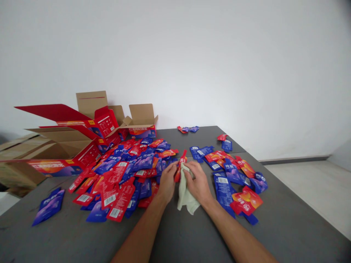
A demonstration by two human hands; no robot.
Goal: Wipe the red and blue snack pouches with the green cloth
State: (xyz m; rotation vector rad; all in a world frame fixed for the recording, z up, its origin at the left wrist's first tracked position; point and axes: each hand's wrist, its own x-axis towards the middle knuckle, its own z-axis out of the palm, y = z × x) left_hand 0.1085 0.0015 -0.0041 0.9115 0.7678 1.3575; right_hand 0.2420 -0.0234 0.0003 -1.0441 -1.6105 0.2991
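Observation:
My left hand [166, 182] pinches a narrow red sachet [181, 162] that stands upright between both hands. My right hand [197, 182] grips a pale green cloth [185, 197] and presses it against the sachet. The cloth hangs down toward the grey table [175, 233]. A big heap of red and blue sachets [123, 171] lies just left of my left hand. A smaller spread of sachets [233, 175] lies to the right of my right hand.
Opened red printed cartons [90, 128] and brown cardboard boxes [49, 146] stand at the table's far left. A few loose sachets [188, 129] lie near the far edge by the white wall. Light floor [307, 182] shows to the right.

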